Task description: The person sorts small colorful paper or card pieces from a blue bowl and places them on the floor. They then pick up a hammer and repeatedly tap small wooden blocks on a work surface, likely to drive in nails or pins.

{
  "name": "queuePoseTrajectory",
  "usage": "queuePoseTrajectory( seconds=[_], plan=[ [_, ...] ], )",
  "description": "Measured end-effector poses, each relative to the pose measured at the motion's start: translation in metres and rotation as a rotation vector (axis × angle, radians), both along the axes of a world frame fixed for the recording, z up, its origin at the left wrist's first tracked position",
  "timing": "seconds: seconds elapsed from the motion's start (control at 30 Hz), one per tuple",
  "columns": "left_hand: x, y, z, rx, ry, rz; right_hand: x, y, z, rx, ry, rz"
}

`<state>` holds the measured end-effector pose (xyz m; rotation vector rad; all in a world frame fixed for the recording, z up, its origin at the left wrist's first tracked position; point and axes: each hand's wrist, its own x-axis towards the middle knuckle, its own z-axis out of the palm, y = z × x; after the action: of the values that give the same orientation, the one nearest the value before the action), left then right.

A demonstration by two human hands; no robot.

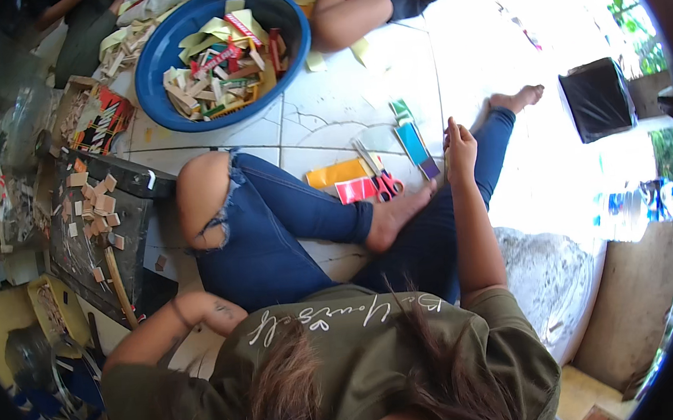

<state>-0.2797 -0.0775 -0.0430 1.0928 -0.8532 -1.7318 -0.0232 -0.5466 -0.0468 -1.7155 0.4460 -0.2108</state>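
Observation:
My right hand is raised above my stretched-out leg, fingers drawn together; anything between the fingertips is too small to make out. Left of it on the tiles lie strips of green, blue and purple paper. Beside them are scissors with red-and-black handles, a yellow-orange sheet and a pink-red piece of paper. My left hand rests against my waist, its fingers hidden by the shirt. Nearest to it is a dark board carrying small wooden pieces and a wooden stick.
A blue basin full of wood pieces and paper scraps stands ahead. Another person's arm is behind it. A printed carton and a yellow tray stand left. To the right are a black-wrapped box and plastic bottles.

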Motion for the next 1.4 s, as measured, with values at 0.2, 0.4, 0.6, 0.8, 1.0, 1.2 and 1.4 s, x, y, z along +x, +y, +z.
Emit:
queuePoseTrajectory(
  seconds=[0.2,0.4,0.6,0.8,1.0,1.2,1.4],
  plan=[
    [-0.042,-0.011,0.079,0.785,-0.565,1.676,0.107,0.037,-0.020,-1.021,0.072,0.289],
    [-0.032,-0.055,0.012,0.900,-1.295,1.744,0.178,0.096,-0.051,-1.134,0.532,0.273],
    [-0.039,-0.042,-0.011,0.826,-1.357,1.740,0.194,0.142,-0.096,-1.088,0.277,0.219],
    [-0.044,-0.033,-0.025,0.766,-1.383,1.731,0.210,0.112,-0.111,-0.844,0.194,0.176],
    [-0.037,-0.050,-0.011,0.809,-1.270,1.863,0.191,0.100,-0.081,0.381,-0.090,0.001],
    [-0.030,-0.054,0.006,0.799,-1.200,1.851,0.157,0.109,-0.048,0.820,0.078,-0.006],
    [-0.032,-0.052,0.002,0.817,-1.260,1.807,0.134,0.132,-0.074,0.441,0.183,-0.021]
  ],
)
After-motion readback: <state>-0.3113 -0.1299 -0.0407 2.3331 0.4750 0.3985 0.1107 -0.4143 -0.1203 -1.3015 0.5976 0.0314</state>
